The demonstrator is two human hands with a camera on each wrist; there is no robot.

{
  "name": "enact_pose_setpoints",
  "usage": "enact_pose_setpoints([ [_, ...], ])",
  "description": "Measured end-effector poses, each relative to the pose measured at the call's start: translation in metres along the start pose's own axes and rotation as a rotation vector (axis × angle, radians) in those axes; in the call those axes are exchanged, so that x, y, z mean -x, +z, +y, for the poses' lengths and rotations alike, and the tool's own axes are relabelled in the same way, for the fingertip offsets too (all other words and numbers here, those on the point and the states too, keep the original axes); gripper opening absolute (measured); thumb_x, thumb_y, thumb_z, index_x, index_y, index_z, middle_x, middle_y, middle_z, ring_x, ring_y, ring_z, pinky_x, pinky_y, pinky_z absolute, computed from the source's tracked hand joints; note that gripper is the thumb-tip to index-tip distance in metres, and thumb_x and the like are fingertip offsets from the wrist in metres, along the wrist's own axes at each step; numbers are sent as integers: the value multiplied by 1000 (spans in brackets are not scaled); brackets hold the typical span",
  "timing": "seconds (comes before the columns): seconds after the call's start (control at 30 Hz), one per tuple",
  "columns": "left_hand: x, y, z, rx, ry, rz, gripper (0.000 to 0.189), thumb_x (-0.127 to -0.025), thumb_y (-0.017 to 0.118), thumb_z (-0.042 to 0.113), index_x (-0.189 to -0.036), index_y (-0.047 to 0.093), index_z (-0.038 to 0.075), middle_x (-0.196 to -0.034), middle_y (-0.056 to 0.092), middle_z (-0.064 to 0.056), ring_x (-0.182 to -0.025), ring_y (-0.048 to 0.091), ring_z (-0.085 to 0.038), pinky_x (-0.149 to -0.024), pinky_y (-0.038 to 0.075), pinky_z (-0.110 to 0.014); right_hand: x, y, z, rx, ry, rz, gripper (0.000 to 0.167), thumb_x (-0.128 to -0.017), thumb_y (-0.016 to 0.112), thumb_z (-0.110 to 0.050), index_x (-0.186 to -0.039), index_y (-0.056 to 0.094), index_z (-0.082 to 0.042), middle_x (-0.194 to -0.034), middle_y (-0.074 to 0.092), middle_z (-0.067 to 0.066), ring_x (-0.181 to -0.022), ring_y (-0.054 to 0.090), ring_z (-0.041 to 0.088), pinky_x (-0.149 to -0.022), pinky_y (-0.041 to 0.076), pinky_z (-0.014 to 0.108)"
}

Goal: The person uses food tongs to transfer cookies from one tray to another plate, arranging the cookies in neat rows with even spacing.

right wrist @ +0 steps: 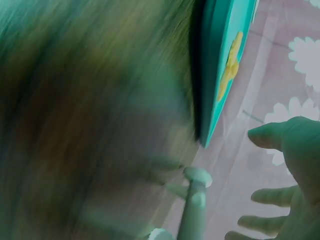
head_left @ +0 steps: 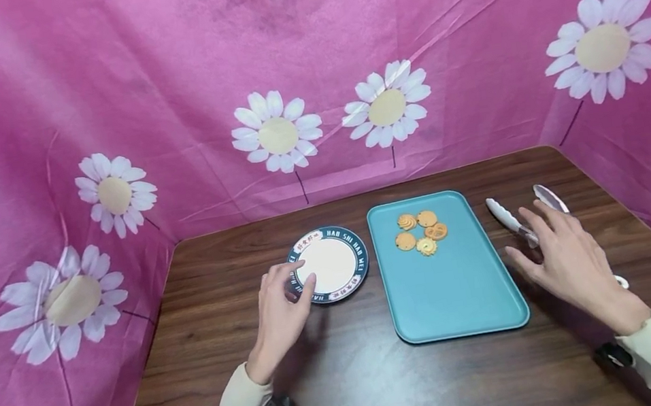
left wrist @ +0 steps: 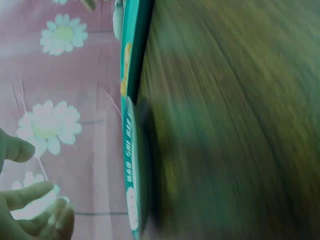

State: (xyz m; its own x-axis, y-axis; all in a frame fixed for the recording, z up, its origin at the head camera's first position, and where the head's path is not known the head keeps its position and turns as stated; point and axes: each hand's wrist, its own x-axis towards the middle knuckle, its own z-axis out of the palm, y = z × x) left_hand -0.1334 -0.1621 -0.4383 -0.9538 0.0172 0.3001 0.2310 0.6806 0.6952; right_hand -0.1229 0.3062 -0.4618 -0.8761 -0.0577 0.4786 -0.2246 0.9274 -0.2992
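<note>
A round white plate [head_left: 329,264] with a dark lettered rim lies on the wooden table [head_left: 348,378]. My left hand [head_left: 285,301] hovers at its near left edge, fingers loosely curled, holding nothing. To the right, a teal tray [head_left: 454,289] carries several cookies [head_left: 420,231] at its far end. White tongs [head_left: 516,219] lie right of the tray. My right hand [head_left: 560,247] is spread over them, fingers relaxed, not gripping. The wrist views are blurred: the left shows the plate edge [left wrist: 131,165] and my left hand [left wrist: 35,210], the right shows the tray edge [right wrist: 220,85], tongs [right wrist: 192,210] and my right hand [right wrist: 290,175].
Pink cloth with white daisies [head_left: 276,134] walls the table at the back and both sides. Bare wood lies in front of the plate and tray.
</note>
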Motion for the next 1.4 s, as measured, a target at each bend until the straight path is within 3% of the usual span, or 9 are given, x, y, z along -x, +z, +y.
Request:
enact_pose_setpoints([
  [0.1,-4,0,-10,-49,-73,9,43,-96,75,31,-132,69,9,-125,67,-17,-103,57,-33,-81,57,-36,2,-2,9,25,87,-42,78,-83,83,-32,-146,50,0,-150,47,33,-121,45,64,-73,45,85],
  [0.27,-11,1,-25,-75,-177,4,61,-96,74,35,-145,57,3,-133,63,-21,-112,61,-35,-94,57,-47,4,-3,21,51,169,-84,83,-84,82,-37,-147,45,2,-145,44,41,-115,44,70,-68,42,89],
  [0.43,-18,3,-38,-46,-294,-45,74,-99,69,40,-155,41,-1,-137,59,-25,-105,70,-32,-96,60,-51,3,-4,27,60,238,-132,90,-85,81,-47,-146,37,2,-137,42,45,-101,46,73,-55,43,85],
  [0.53,-20,6,-44,23,-352,-77,77,-101,65,38,-158,34,-4,-138,60,-26,-94,75,-30,-90,66,-46,2,-5,29,64,279,-166,96,-85,79,-55,-147,34,4,-127,44,43,-92,49,72,-45,43,76],
  [0.67,-22,11,-51,178,-395,-114,74,-104,61,28,-159,28,-8,-139,59,-30,-93,76,-37,-66,73,-38,1,-4,30,68,325,-197,105,-85,76,-62,-150,31,7,-118,47,41,-88,51,70,-43,43,69],
  [0.8,-24,16,-54,268,-408,-136,64,-105,57,18,-156,32,-11,-137,57,-34,-101,74,-42,-63,72,-31,0,-4,31,76,376,-227,112,-87,72,-66,-155,25,10,-116,48,46,-92,51,72,-46,45,70],
  [1.0,-25,18,-57,218,-377,-122,45,-101,54,1,-143,51,-14,-123,64,-33,-83,74,-28,-61,71,-26,-2,-1,35,84,405,-228,113,-88,69,-68,-149,27,16,-109,50,48,-90,53,71,-45,45,68],
  [1.1,-25,18,-57,243,-397,-124,45,-99,53,-4,-143,52,-12,-124,62,-31,-82,71,-23,-62,71,-25,-2,-1,39,85,426,-238,112,-87,69,-70,-142,31,20,-107,50,48,-91,54,70,-45,45,67],
  [1.4,-29,20,-56,316,-429,-143,50,-97,53,-8,-147,50,-7,-127,58,-29,-93,69,-25,-68,72,-25,-5,0,46,72,462,-272,104,-86,68,-74,-120,44,22,-108,50,47,-93,53,71,-51,45,66],
])
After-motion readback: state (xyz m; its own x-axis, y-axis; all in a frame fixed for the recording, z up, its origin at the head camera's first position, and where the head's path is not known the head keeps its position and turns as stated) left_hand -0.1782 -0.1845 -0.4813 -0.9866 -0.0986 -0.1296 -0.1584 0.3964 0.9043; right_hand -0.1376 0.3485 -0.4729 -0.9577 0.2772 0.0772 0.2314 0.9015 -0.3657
